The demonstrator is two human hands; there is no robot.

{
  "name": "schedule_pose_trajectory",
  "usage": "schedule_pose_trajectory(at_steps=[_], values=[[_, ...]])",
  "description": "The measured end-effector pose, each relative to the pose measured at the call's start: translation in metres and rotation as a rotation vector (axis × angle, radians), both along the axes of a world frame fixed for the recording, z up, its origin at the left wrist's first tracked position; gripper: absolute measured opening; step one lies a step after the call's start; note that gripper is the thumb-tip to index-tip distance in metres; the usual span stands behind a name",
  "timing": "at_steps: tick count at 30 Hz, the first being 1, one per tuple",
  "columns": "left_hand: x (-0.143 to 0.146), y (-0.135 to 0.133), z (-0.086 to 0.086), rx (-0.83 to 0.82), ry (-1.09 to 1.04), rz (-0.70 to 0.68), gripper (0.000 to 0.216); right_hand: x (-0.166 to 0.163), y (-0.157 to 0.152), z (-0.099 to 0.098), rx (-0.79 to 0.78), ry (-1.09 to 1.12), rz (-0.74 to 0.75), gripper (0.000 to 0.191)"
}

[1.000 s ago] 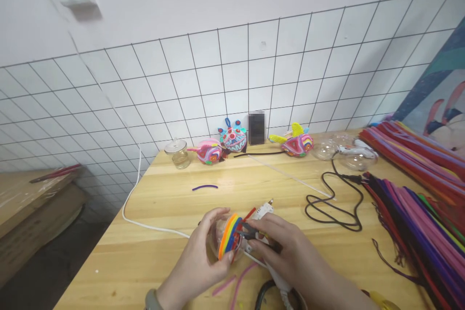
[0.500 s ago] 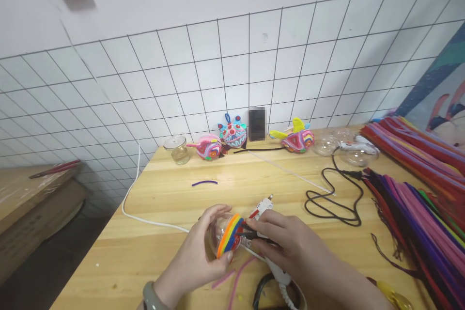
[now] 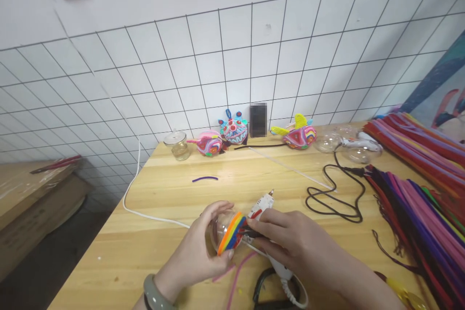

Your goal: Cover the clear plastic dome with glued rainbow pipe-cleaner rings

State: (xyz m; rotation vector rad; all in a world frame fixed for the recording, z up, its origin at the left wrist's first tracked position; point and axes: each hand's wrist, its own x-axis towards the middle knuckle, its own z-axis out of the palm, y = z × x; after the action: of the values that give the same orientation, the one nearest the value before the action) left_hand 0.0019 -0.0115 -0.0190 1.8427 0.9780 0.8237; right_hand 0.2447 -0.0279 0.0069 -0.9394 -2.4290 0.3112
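Observation:
My left hand (image 3: 199,247) is closed round a clear plastic ball (image 3: 218,227). Bands of fuzzy pipe cleaner (image 3: 232,233) in orange, yellow, blue and red wrap the ball's right side. Pinched in the fingers of my right hand (image 3: 286,235) is a slim black pointed tool (image 3: 250,233), its tip at the red band; its exact kind is partly hidden. Beneath that hand lies a white corded tool with a metal tip, like a glue gun (image 3: 262,204). Pink pipe cleaner pieces (image 3: 238,276) lie just below the ball.
Behind stand a lidded glass jar (image 3: 179,147), colourful fish-like ornaments (image 3: 209,144), a monster-faced ornament (image 3: 234,128) and clear balls (image 3: 359,152). A black cable (image 3: 327,213) loops at right beside pipe cleaner bundles (image 3: 410,203). A purple piece (image 3: 205,178) lies mid-table.
The view has shifted slightly. The black tool's tip has moved closer in against the red band, and less of it shows. Both hands keep their hold.

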Motion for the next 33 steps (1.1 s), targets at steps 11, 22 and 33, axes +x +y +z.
schedule_pose_trajectory(at_steps=[11, 22, 33], values=[[-0.001, -0.0007, 0.0023, -0.001, -0.009, -0.007, 0.077, -0.0015, -0.0006, 0.0084, 0.027, -0.056, 0.004, 0.027], [-0.0013, 0.0012, 0.0014, -0.011, 0.012, -0.013, 0.078, 0.0009, -0.0019, 0.0069, 0.057, -0.128, 0.019, 0.025], [-0.001, 0.0014, 0.002, -0.016, 0.003, -0.006, 0.078, -0.0009, -0.0018, 0.008, 0.094, -0.118, 0.005, 0.025]])
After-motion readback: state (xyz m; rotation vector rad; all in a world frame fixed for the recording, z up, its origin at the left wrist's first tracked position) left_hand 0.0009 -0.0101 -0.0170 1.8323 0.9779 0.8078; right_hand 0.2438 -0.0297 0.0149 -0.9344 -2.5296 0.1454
